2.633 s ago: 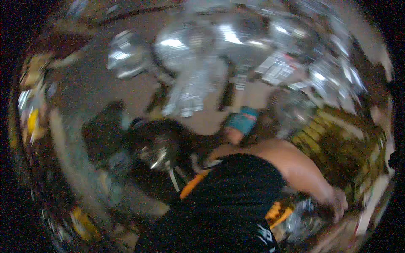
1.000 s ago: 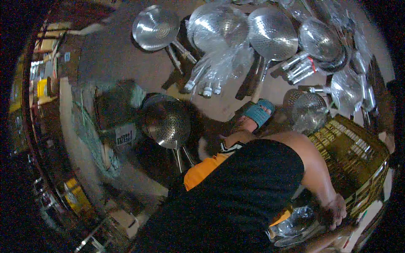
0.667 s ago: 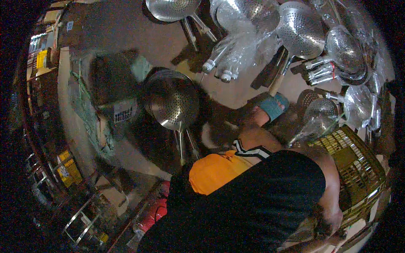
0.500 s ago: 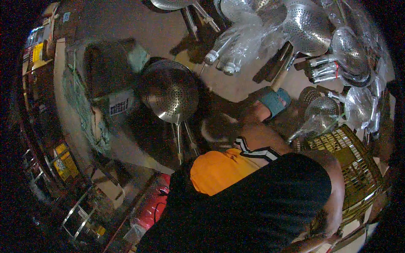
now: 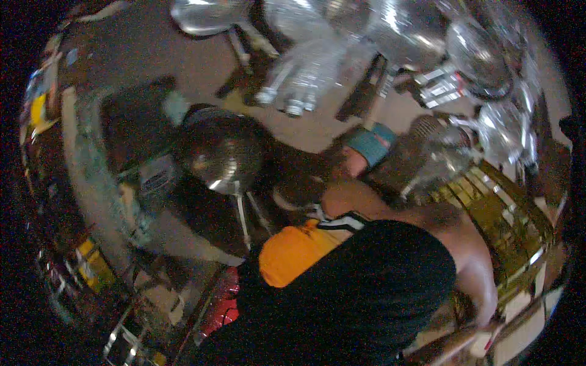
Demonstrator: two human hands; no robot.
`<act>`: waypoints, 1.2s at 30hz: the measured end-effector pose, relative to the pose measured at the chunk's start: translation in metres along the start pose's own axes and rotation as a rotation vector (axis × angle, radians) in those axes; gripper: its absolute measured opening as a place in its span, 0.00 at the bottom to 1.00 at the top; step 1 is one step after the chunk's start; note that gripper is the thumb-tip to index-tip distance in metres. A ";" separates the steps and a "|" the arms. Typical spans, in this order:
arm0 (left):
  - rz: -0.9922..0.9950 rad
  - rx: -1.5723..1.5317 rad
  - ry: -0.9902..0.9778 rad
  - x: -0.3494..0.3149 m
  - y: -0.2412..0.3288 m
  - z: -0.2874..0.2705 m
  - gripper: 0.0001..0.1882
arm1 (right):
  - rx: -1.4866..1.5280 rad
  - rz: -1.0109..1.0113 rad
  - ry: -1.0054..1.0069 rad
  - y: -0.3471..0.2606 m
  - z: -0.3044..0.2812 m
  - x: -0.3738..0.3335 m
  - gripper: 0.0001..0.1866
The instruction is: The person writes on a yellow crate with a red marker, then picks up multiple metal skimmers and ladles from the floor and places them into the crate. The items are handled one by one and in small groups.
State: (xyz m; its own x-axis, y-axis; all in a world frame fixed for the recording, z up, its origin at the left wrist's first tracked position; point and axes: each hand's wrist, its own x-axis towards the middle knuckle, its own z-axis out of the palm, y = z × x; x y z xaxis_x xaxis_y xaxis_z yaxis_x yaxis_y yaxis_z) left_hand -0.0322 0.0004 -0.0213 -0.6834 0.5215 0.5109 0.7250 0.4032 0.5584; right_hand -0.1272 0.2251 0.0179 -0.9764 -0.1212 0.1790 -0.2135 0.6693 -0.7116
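My right arm bends down along the right side to the lower right. There, my right hand [image 5: 480, 343] is a pale blur beside a thin red item [image 5: 493, 337], among light boards or cardboard. Its fingers are smeared, so a grip cannot be made out. My left hand is not visible; my black-sleeved torso covers the lower middle. Closest to my right arm is a yellow plastic basket [image 5: 497, 210]. In front of my orange shorts stands a large perforated steel strainer [image 5: 223, 155] with its handles toward me.
Several steel strainers in clear plastic wrap [image 5: 305, 73] lie on the floor ahead and to the right. A torn greenish sack [image 5: 131, 128] lies to the left. My foot wears a teal slipper [image 5: 371, 145]. A red wrapped bundle [image 5: 224, 299] sits at my left side. Shelves line the left edge.
The view has shifted and blurred, with the strainers sliding left. My right arm stays bent at the lower right.
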 end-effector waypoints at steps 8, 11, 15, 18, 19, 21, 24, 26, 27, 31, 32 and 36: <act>0.026 -0.021 -0.040 0.069 0.019 0.029 0.12 | 0.147 0.079 0.043 0.017 -0.033 0.017 0.21; -0.039 -0.077 -0.028 0.081 0.019 0.047 0.13 | 0.210 0.100 0.082 0.026 -0.043 0.021 0.22; 0.001 -0.113 0.148 0.054 0.011 0.026 0.11 | 0.286 0.126 0.126 0.045 -0.061 0.025 0.23; 0.065 -0.181 0.302 0.002 -0.006 -0.024 0.10 | 0.364 0.140 0.128 0.065 -0.080 0.047 0.23; 0.075 -0.249 0.245 -0.020 -0.014 -0.040 0.11 | 0.379 0.142 0.124 0.073 -0.088 0.054 0.23; 0.032 -0.308 0.236 -0.071 -0.031 -0.062 0.16 | 0.411 0.138 0.101 0.089 -0.102 0.076 0.24; -0.261 -0.312 0.115 -0.153 -0.060 -0.067 0.21 | 0.431 0.145 0.076 0.116 -0.124 0.097 0.25; -0.508 -0.307 0.104 -0.214 -0.079 -0.054 0.23 | 0.448 0.150 0.068 0.134 -0.137 0.107 0.25; -0.650 -0.301 0.135 -0.246 -0.087 -0.046 0.20 | 0.449 0.147 0.071 0.141 -0.142 0.110 0.25; -1.244 -0.389 0.206 -0.369 -0.094 -0.010 0.19 | 0.408 0.135 0.044 0.159 -0.158 0.120 0.26; -1.294 -0.223 0.285 -0.393 -0.091 -0.002 0.18 | 0.295 0.120 0.023 0.161 -0.160 0.122 0.26; -1.553 -0.023 0.472 -0.455 -0.087 0.008 0.23 | 0.656 0.097 0.042 0.164 -0.165 0.126 0.23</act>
State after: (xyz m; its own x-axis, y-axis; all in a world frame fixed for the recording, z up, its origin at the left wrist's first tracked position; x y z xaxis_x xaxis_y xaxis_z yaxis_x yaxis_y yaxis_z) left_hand 0.2169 -0.2662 -0.3072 -0.6836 -0.6218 -0.3821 -0.6495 0.2795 0.7071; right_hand -0.2799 0.4409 0.0358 -0.9929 -0.0449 0.1099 -0.1136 0.0888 -0.9896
